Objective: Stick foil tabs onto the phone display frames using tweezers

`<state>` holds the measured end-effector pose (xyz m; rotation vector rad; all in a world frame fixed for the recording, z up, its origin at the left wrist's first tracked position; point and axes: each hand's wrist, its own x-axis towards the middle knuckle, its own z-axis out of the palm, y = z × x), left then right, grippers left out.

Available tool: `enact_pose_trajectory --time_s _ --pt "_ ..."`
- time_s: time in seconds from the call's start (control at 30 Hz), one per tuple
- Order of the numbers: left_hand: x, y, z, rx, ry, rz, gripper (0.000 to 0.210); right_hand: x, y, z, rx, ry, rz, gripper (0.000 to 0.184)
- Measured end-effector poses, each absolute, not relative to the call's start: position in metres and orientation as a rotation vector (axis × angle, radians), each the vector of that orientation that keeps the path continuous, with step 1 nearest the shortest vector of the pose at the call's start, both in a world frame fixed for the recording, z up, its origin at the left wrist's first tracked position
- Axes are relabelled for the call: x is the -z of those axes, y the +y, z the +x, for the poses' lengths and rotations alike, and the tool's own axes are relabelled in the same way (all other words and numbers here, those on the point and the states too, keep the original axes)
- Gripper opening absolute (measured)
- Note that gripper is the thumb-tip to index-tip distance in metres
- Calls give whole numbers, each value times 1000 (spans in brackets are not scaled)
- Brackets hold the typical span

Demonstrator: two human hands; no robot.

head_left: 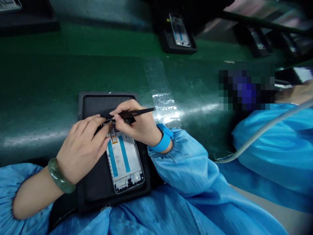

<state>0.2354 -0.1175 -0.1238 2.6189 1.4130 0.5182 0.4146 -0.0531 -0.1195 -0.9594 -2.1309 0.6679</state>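
Observation:
An opened phone frame [126, 163] with two blue strips and a small orange flex cable [114, 139] lies tilted in a black foam tray [93, 192]. My right hand [137, 122] pinches black tweezers [140, 112], their tips down at the phone's upper end. From the left, my left hand [84, 140] rests on the phone's upper left edge, its fingers bent against the frame. Exactly what the tweezer tips touch is hidden by my fingers.
The tray sits on a green work surface [36, 98], crossed by clear tape [162, 91]. Another phone frame [180, 31] lies in a black tray farther back. A co-worker's blue sleeve [274, 140] and a grey cable [264, 127] are at right.

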Motion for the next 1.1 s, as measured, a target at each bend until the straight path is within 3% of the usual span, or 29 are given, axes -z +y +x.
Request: enact_pose_trajectory --time_s 1.1 --pt "119 -113 238 -530 1347 2593 29 121 -54 417 -592 -2199 -922 12"
